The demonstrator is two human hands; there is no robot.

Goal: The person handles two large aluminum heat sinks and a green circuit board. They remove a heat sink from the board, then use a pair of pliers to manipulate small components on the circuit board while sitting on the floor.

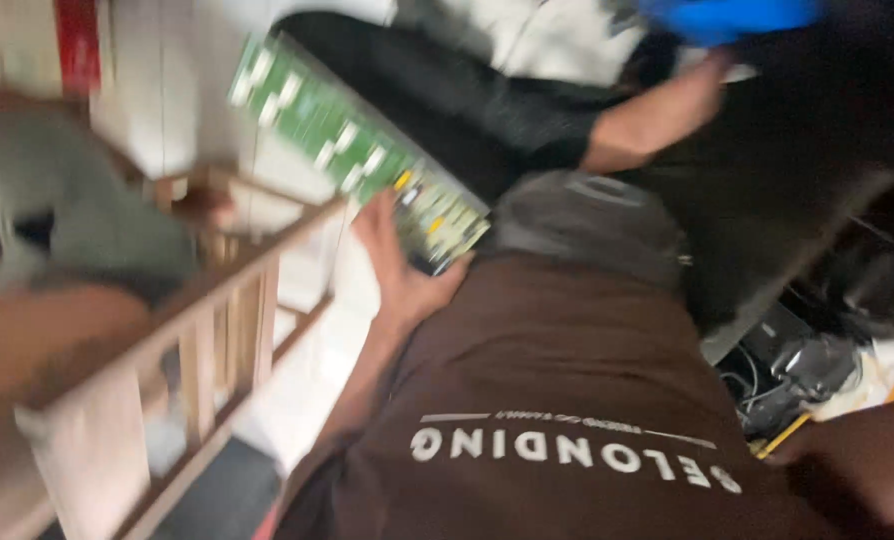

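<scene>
The right hand [862, 470] (a dark blur, near right) is too smeared to tell its grip. Well apart to its far left, a co-worker's hand [399, 262] cups the near end of a green circuit board [347, 140], whose long axis runs far-left to near-right.

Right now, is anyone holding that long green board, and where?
Yes. The brown-shirted co-worker has a hand gripping the long green circuit board by its lower end.
</scene>
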